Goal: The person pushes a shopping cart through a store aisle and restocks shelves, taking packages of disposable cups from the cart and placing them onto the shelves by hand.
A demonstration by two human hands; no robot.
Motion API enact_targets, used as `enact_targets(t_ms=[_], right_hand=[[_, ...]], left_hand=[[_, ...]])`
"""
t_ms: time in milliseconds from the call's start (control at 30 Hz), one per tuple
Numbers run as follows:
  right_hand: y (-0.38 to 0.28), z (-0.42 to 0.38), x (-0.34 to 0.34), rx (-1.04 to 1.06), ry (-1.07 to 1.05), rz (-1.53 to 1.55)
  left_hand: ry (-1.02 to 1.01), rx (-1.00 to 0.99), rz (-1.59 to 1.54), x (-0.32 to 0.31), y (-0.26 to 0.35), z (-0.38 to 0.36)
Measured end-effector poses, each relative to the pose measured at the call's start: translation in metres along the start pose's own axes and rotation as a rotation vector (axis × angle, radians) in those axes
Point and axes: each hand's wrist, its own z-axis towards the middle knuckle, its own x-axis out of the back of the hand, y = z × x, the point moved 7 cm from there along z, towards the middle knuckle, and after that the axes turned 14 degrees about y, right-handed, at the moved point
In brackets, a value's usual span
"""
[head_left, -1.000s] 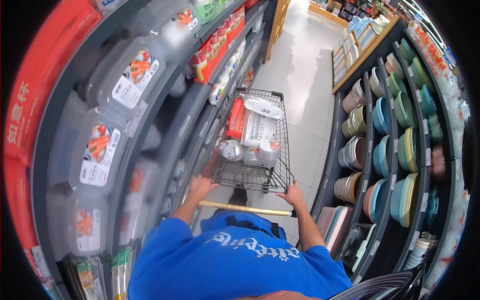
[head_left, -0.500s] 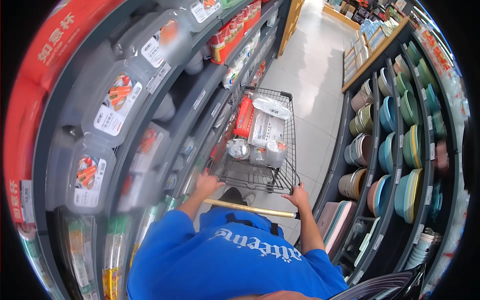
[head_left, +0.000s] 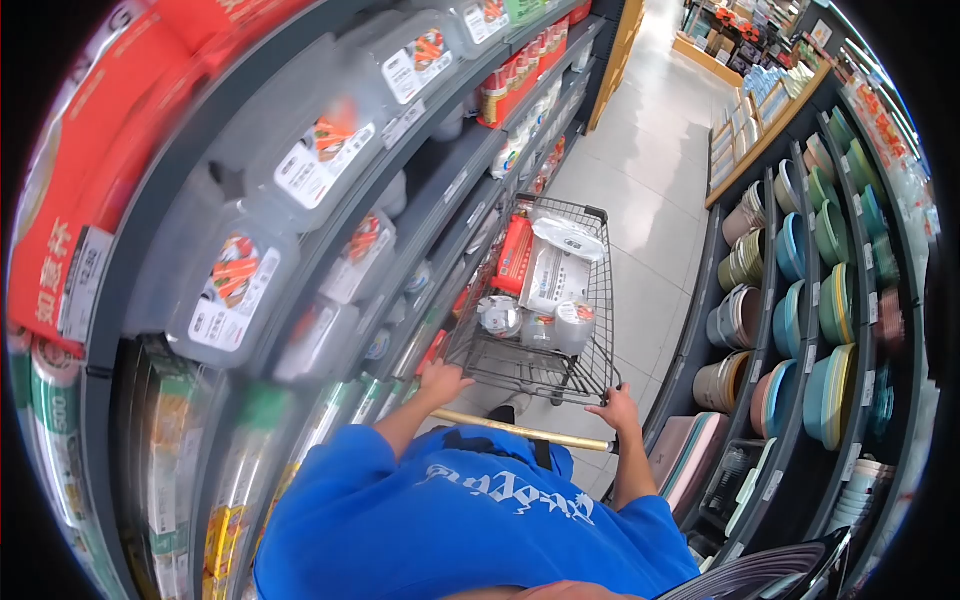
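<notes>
A wire shopping cart (head_left: 607, 330) stands just ahead of me in the aisle, with a golden handle bar (head_left: 525, 429) across its near end. My left hand (head_left: 445, 383) is closed around the left corner of its frame, beyond the bar's left end. At the right corner, my right hand (head_left: 615, 409) grips the frame, thumb pointing inward. Inside the basket lie a red pack (head_left: 514, 254), a white printed pack (head_left: 556, 278), a clear plastic-wrapped white pack (head_left: 568, 238) and several clear round containers, one of them a tub (head_left: 574, 327) with an orange label.
Left shelves (head_left: 440, 205) close to the cart hold clear plastic boxes (head_left: 230, 290), boxed rolls and red packs. Shelves on the right (head_left: 690, 372) carry stacked coloured basins (head_left: 829, 385) and bowls. Tiled floor (head_left: 640, 190) runs ahead to a wooden-framed display (head_left: 765, 115).
The whole view has shifted, so shelves and cart appear lower and farther right. A shoe beneath the cart shows more clearly. Both hands keep their places on the cart.
</notes>
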Motion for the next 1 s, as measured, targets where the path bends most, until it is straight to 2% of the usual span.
enact_targets(t_ms=[167,267,600,1000], right_hand=[[-0.011,-0.030,-0.011,-0.015,-0.040,-0.021],[-0.013,-0.054,-0.030,-0.015,-0.075,-0.002],[-0.051,-0.150,-0.060,-0.102,-0.114,0.005],[-0.071,-0.146,-0.063,-0.115,-0.057,0.060]], left_hand=[[-0.173,-0.026,-0.012,0.003,-0.013,-0.021],[-0.189,-0.053,-0.028,0.002,-0.023,-0.046],[-0.169,-0.163,0.016,-0.001,-0.058,-0.127],[-0.062,-0.170,0.038,0.017,-0.073,-0.125]])
